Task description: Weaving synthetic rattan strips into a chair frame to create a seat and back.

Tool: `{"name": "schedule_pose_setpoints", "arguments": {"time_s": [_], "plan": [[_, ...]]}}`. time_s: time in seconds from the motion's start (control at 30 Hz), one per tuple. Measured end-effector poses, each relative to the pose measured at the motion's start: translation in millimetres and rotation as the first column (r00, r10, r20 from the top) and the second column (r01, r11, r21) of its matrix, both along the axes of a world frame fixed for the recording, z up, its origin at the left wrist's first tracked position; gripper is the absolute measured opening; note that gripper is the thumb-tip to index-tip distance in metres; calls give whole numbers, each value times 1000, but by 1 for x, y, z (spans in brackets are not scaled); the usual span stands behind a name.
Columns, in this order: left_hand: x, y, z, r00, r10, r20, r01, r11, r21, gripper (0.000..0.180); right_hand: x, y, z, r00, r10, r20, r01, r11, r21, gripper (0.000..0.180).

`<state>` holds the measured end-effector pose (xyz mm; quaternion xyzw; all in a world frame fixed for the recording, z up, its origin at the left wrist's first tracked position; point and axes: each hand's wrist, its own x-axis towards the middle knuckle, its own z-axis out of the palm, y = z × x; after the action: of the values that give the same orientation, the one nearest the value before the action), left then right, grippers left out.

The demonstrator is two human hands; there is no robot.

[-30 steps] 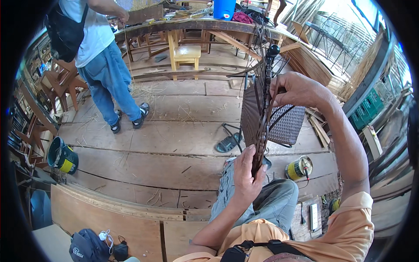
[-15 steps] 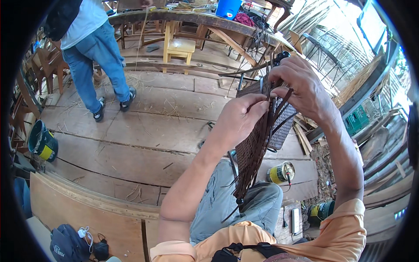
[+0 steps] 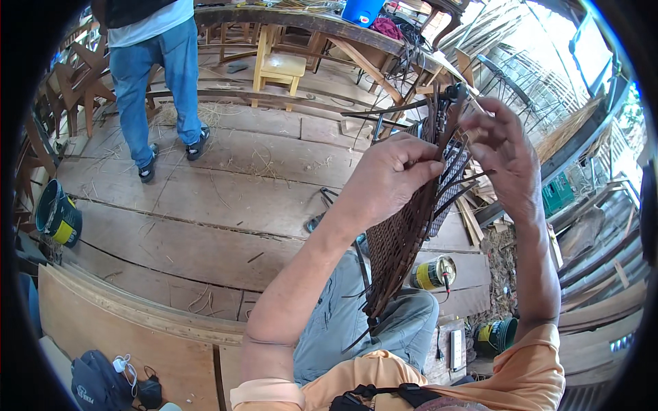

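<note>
A dark brown woven panel [image 3: 394, 236] stands tilted between my arms, its lower end by my knees. Loose dark strips stick out along its edge, and a black round knob tops its frame. My left hand [image 3: 391, 175] pinches a brown weaving strip [image 3: 449, 130] at the panel's upper edge, thumb against finger. Just to the right, my right hand [image 3: 510, 157] is raised with bent fingers apart, beside the strip ends; nothing shows clearly held in it. Part of the panel's far side is hidden behind my left hand and the strips.
Beyond the plank floor [image 3: 226, 178], a person in jeans [image 3: 164, 82] stands near a long workbench [image 3: 301, 26]. A small wooden stool [image 3: 281, 68] is before the bench. Paint cans stand around: a dark bucket [image 3: 60, 216] at left, a yellow-labelled can [image 3: 432, 272] by my knee.
My right hand has drawn away to the right from the panel's edge and its fingers have spread. My left hand moved slightly right. The person in jeans has shifted and turned.
</note>
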<state>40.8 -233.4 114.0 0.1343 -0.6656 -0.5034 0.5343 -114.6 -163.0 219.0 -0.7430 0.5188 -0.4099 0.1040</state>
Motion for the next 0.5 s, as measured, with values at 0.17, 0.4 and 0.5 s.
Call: {"name": "schedule_pose_setpoints", "arguments": {"time_s": [0.17, 0.4, 0.5], "plan": [[-17, 1, 10, 974, 224, -27, -221, 923, -314, 16, -19, 16, -13, 931, 136, 338, -204, 963, 174, 44], [-27, -18, 6, 986, 161, 38, -131, 900, -416, 16, -29, 21, -42, 873, 82, 480, -191, 964, 183, 25], [-30, -18, 10, 991, 105, 87, -68, 932, -356, 16, -34, 22, -44, 898, 33, 438, -153, 958, 241, 22]]}}
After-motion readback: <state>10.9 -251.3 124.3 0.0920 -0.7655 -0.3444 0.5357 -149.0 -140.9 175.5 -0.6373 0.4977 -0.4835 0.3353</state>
